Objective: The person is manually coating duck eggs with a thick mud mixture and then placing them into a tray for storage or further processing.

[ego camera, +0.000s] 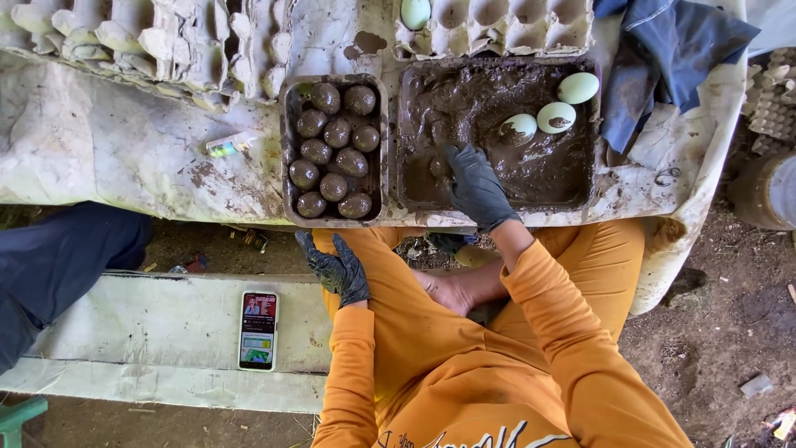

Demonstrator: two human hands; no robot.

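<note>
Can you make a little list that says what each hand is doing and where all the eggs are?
right hand: black glove, fingers in the mud tray
left hand: black glove, resting on the lap, holding nothing
pale eggs: three in the mud, one half smeared
muddy eggs: about eleven in the small tray
carton egg: one pale egg, top carton
phone: on the bench

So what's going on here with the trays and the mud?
A person in orange sleeves and black gloves sits at a table. The right hand presses into a tray of dark mud, where three pale eggs lie partly smeared. The left hand hangs open just below a smaller tray filled with mud-coated eggs. Empty egg cartons lie behind.
</note>
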